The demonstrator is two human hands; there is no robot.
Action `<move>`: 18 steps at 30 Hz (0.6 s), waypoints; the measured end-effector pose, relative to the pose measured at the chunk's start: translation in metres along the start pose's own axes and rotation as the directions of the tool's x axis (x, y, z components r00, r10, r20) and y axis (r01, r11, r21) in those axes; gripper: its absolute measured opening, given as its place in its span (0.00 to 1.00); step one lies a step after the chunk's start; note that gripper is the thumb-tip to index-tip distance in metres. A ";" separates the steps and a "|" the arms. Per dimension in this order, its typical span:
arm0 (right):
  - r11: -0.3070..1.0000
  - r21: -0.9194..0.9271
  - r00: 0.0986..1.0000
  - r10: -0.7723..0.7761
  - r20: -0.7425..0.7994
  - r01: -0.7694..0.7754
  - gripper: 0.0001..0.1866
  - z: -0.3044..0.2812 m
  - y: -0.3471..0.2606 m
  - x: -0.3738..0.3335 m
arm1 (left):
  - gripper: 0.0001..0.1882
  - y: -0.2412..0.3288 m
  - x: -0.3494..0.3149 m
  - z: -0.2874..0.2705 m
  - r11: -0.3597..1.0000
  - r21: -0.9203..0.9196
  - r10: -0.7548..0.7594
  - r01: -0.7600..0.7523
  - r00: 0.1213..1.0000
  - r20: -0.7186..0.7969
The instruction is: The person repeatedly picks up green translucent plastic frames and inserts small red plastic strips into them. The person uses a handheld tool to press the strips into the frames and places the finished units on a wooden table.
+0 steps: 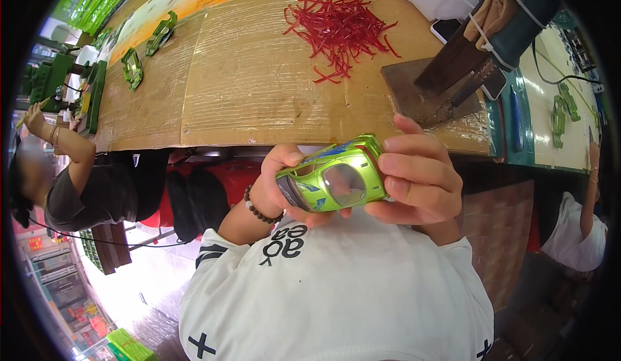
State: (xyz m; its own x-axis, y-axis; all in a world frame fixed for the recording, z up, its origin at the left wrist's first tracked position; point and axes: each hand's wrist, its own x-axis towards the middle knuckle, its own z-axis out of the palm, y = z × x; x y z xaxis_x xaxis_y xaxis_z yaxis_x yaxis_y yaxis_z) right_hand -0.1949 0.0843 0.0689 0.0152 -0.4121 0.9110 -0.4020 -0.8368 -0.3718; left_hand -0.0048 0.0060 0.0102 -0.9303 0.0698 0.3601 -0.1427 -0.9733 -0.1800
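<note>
— Hands? Where's the car body?
— Left hand [275, 183] and right hand [417, 180] both clamp the green toy car shell [336, 179], above the counter [259, 83] edge.
— Handling?
— Probably light, glossy, slippery; best gripped by its ends.
</note>
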 end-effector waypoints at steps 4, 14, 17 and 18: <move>0.994 -0.053 0.995 0.097 -0.030 -0.099 0.16 0.006 -0.006 0.002 | 0.38 0.001 0.006 0.002 0.999 0.009 0.033 -0.034 0.996 0.079; 0.917 0.241 0.940 0.339 -0.045 -0.319 0.13 0.005 -0.007 0.002 | 0.40 0.004 0.005 0.005 0.993 0.088 0.074 -0.077 0.996 0.044; 0.808 0.375 0.872 0.489 0.004 -0.455 0.13 0.001 -0.013 0.006 | 0.40 0.002 0.006 0.005 0.995 0.062 0.073 -0.077 0.996 0.052; 0.817 0.353 0.876 0.483 0.012 -0.455 0.12 0.000 -0.015 0.008 | 0.39 0.001 0.007 0.005 0.996 0.045 0.071 -0.073 0.996 0.054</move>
State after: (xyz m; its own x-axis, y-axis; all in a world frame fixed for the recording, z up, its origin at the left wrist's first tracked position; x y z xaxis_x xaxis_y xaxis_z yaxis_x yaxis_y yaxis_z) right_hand -0.1889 0.0932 0.0813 -0.1699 -0.7689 0.6164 -0.0121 -0.6238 -0.7815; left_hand -0.0097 0.0038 0.0174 -0.9183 -0.0111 0.3958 -0.0592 -0.9846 -0.1648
